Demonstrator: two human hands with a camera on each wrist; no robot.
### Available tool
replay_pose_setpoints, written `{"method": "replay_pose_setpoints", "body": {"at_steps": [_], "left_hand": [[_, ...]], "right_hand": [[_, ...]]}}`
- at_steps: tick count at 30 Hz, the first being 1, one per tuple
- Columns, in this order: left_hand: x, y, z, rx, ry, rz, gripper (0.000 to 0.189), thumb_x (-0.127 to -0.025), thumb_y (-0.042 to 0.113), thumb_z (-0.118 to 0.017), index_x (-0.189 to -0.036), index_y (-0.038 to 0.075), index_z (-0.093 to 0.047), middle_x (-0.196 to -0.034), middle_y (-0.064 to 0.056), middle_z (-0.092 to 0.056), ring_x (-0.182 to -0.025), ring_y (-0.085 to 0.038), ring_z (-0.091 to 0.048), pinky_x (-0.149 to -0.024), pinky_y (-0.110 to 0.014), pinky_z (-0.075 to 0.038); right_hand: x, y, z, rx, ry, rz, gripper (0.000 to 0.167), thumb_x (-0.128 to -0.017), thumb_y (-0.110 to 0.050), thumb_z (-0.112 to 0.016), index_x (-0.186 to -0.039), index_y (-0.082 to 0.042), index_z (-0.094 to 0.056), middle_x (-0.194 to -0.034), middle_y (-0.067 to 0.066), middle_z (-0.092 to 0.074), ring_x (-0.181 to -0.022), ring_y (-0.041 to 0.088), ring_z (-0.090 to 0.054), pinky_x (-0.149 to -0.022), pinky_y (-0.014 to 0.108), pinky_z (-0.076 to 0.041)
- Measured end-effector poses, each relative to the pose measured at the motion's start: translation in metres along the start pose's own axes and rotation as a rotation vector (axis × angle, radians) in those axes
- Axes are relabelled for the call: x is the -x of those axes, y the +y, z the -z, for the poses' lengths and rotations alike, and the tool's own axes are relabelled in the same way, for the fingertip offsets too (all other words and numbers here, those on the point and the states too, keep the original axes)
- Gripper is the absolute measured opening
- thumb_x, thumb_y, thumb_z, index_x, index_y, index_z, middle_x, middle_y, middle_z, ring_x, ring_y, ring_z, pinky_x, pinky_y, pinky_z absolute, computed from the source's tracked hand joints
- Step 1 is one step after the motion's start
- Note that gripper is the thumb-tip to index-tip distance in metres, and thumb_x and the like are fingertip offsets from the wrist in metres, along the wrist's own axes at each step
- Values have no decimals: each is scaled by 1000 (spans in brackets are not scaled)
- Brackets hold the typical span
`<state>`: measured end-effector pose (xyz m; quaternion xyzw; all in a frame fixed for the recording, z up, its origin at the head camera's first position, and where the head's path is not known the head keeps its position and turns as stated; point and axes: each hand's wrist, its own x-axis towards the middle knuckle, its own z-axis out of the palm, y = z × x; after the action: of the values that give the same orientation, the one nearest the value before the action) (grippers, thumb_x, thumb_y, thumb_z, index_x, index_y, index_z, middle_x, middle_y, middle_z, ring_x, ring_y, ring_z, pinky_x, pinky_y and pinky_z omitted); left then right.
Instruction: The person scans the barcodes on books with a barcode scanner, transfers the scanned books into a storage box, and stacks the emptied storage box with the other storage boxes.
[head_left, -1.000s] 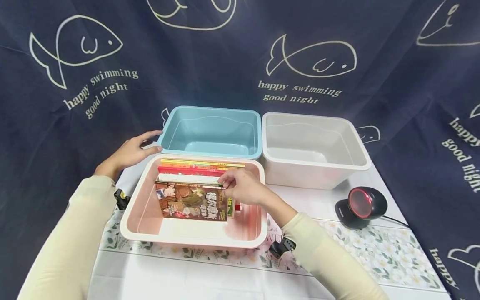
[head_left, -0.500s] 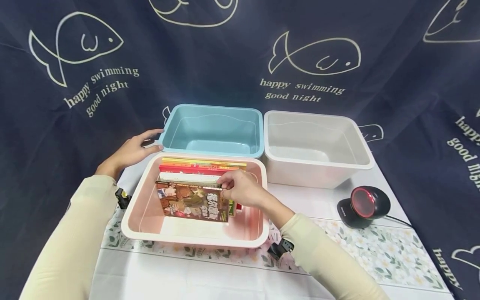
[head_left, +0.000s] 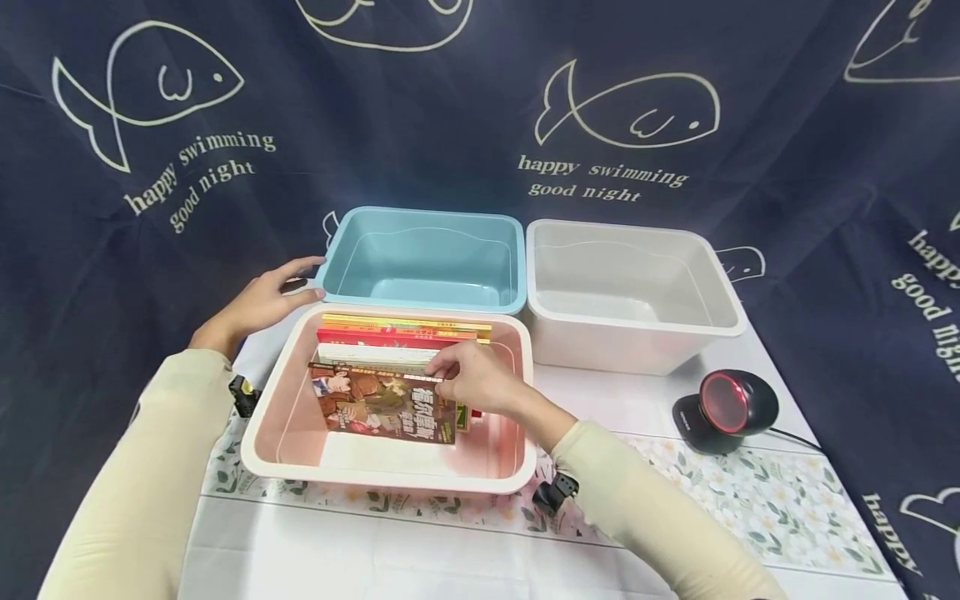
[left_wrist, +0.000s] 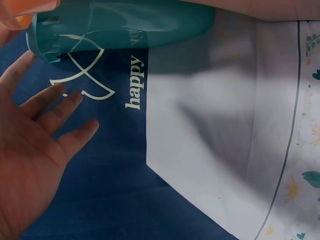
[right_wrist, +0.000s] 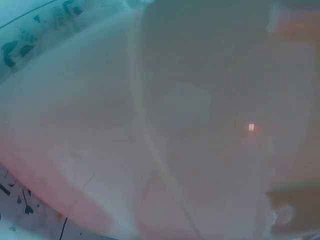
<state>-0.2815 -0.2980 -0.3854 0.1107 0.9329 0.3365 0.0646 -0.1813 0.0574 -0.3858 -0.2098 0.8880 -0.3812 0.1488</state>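
Note:
Inside the pink bin (head_left: 258,454), a brown comic-style book (head_left: 382,404) leans with its cover facing me. Behind it stand several more books, among them a white one (head_left: 375,354), a red one (head_left: 360,337) and a yellow one (head_left: 405,321). My right hand (head_left: 480,379) pinches the brown book near its top right corner, thumb on the cover side. At the left end of the blue bin (head_left: 427,305), my left hand (head_left: 258,307) rests with fingertips at the rim. The left wrist view shows that hand's fingers (left_wrist: 80,137) loosely spread.
A white bin (head_left: 637,329) stands right of the blue one, both behind the pink bin. On the right side of the table sits a black device (head_left: 727,408) with a red-lit round face and a cable. A dark fish-print curtain (head_left: 420,133) hangs behind.
My right hand has shifted slightly left along the top edge of the brown book. The left hand stays at the blue bin's rim, and the books have barely moved.

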Motion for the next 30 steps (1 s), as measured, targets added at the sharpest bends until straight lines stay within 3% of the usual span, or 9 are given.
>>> {"method": "replay_pose_setpoints", "body": {"at_steps": [5, 13, 19, 23, 26, 30], "left_hand": [[-1, 0, 1, 12, 2, -4, 66, -102, 36, -62, -161, 20, -36, -165, -20, -37, -147, -50, -41, -118, -66, -35], [1, -3, 0, 44, 4, 3, 67, -102, 34, -62, -161, 19, -35, -163, -25, -38, -148, -50, -40, -118, -66, -35], [1, -3, -3, 86, 4, -2, 67, -102, 32, -63, -162, 19, -34, -161, -25, -40, -148, -48, -40, -118, -65, -35], [0, -4, -5, 96, 4, -16, 67, -102, 30, -63, -162, 18, -34, -160, -25, -42, -147, -48, -42, -117, -65, -37], [0, -4, -5, 97, 7, -15, 67, -102, 29, -63, -162, 18, -34, -159, -26, -43, -146, -48, -43, -116, -65, -38], [-1, -3, -6, 101, -1, -1, 68, -103, 31, -63, -162, 19, -32, -160, -26, -41, -148, -48, -41, -117, -66, -36]], "right_hand": [[-4, 0, -1, 22, -1, -7, 23, -88, 1, -73, -107, -9, -80, -103, 4, -80, -85, 12, -68, -77, 25, -55], [-5, 0, -3, 78, -29, 34, 26, -88, 0, -75, -112, -9, -80, -111, 5, -80, -93, 13, -71, -87, 31, -58], [-1, -2, 0, 36, 1, 26, 23, -88, -1, -75, -109, -8, -81, -111, 7, -80, -88, 11, -71, -82, 28, -57], [4, -3, 5, 28, 34, 10, 24, -88, -2, -76, -109, -11, -81, -111, 6, -80, -72, 8, -62, -71, 25, -53], [8, -5, 12, 15, 57, 27, 25, -87, -3, -75, -110, -11, -81, -109, 6, -80, -61, 6, -54, -62, 22, -47], [16, -8, 27, -23, 94, 72, 25, -86, -3, -73, -109, -9, -81, -104, 7, -81, -57, 4, -52, -60, 21, -47]]}}
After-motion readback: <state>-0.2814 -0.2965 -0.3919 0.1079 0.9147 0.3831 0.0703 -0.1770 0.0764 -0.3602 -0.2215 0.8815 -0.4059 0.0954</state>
